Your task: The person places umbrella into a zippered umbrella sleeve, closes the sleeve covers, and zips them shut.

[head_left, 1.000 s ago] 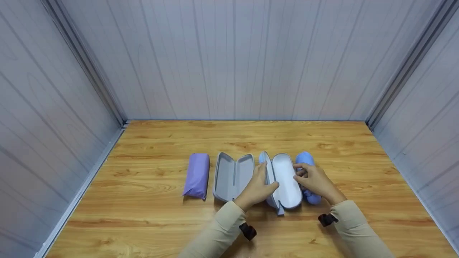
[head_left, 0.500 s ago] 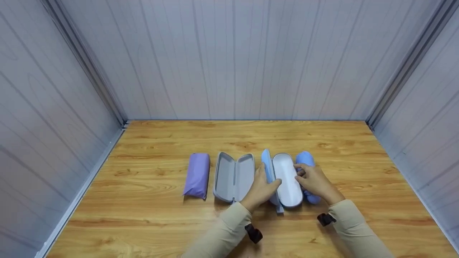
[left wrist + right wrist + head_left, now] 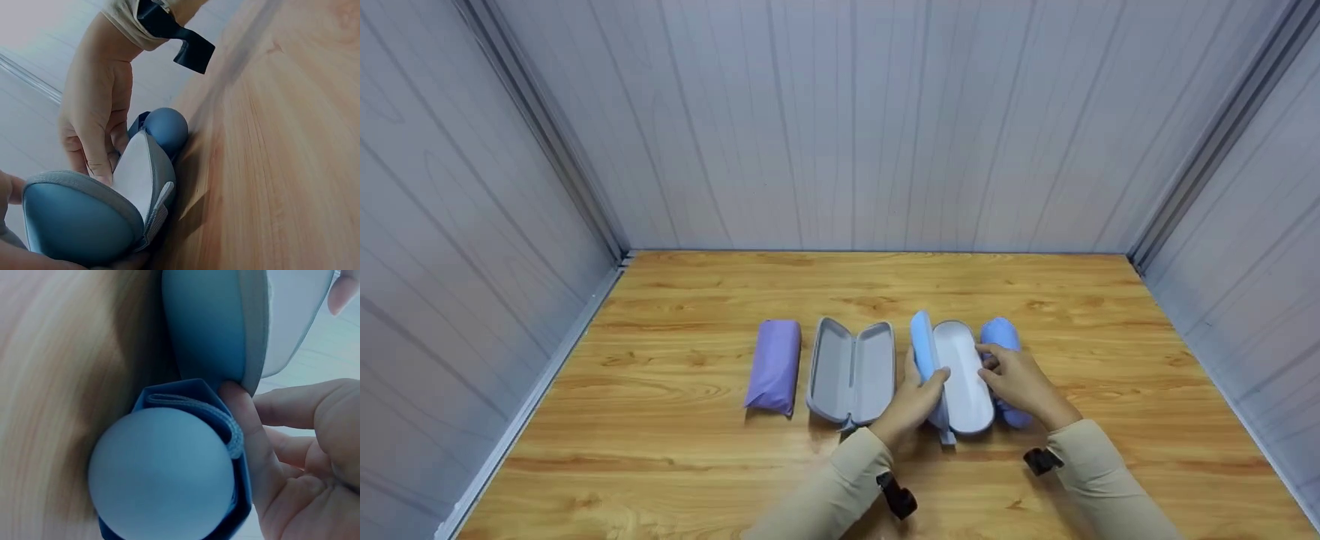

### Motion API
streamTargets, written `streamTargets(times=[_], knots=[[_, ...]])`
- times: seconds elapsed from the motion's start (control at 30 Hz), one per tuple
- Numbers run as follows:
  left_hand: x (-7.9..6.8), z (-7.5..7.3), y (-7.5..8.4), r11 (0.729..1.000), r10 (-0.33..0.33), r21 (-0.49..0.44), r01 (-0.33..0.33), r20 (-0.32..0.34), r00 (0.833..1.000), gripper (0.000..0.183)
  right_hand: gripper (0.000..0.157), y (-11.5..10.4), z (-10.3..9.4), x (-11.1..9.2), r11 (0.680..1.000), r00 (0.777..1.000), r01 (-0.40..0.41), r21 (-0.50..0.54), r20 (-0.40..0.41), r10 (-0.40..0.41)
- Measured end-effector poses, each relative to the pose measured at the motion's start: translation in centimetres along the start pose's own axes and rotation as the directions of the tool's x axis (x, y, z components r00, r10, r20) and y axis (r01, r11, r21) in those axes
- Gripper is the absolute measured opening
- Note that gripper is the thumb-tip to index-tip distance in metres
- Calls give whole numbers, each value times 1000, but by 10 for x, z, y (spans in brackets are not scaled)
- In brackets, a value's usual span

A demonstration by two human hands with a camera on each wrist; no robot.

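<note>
A blue hard-shell case (image 3: pixel 966 382) with a white lining lies partly open on the table, its blue lid (image 3: pixel 922 346) raised at a steep angle on the left. My left hand (image 3: pixel 911 409) holds the lid, thumb at its edge and fingers behind. At the opposite side my right hand (image 3: pixel 1024 379) pinches the base's rim. In the right wrist view, the thumb and a finger meet at that rim. Just right of the case lies a blue folded umbrella (image 3: pixel 999 334), partly behind my right hand; the right wrist view shows its round knob (image 3: pixel 160 472) and strap loop.
Left of the blue case, a grey hard-shell case (image 3: pixel 831 379) lies spread open. A purple flat bundle (image 3: pixel 775 366) sits further left. Wood-grain table (image 3: pixel 660 450) surrounds them, with pale panel walls (image 3: pixel 840 135) at the back and sides.
My left hand has moved right and tilted the blue case's lid up toward the base, so its outer face shows. The right hand keeps its place at the rim.
</note>
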State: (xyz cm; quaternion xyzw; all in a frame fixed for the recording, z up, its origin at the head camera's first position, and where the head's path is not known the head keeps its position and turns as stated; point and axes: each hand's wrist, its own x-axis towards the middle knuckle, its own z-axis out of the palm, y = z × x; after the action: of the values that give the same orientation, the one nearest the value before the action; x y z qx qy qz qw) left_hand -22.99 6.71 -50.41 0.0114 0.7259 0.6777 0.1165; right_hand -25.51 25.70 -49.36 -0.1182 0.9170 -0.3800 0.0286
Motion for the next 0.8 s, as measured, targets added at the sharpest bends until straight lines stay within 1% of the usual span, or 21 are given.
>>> streamTargets(times=[0.13, 0.27, 0.37, 0.47, 0.63, 0.73, 0.8], knots=[[0, -1, 1, 1000, -5, -27, 5, -17, 1000, 81, 42, 0, 1, 0, 1000, 1000, -9, 29, 3, 9], [-1, -1, 2, 999, 24, -44, -25, -33, 999, 77, 43, 0, 1, 0, 999, 1000, -24, 42, 11, 23], [-2, 0, 2, 997, 57, -56, -59, -44, 997, 76, 43, 1, 0, 0, 999, 1000, -19, 36, -3, 19], [-2, 1, 1, 995, 71, -65, -74, -53, 996, 76, 42, 1, -2, -1, 1000, 1000, -2, 22, -28, 2], [-1, 3, -1, 994, 51, -90, -58, -71, 996, 75, 39, 0, -7, -3, 1000, 999, 5, 17, -49, -4], [-1, 3, -1, 994, 42, -95, -50, -80, 996, 75, 39, 2, -12, -4, 1000, 998, 6, -1, -63, -6], [-1, 3, 0, 994, 41, -93, -49, -82, 996, 75, 39, 3, -16, -5, 1000, 996, 9, -25, -87, -11]])
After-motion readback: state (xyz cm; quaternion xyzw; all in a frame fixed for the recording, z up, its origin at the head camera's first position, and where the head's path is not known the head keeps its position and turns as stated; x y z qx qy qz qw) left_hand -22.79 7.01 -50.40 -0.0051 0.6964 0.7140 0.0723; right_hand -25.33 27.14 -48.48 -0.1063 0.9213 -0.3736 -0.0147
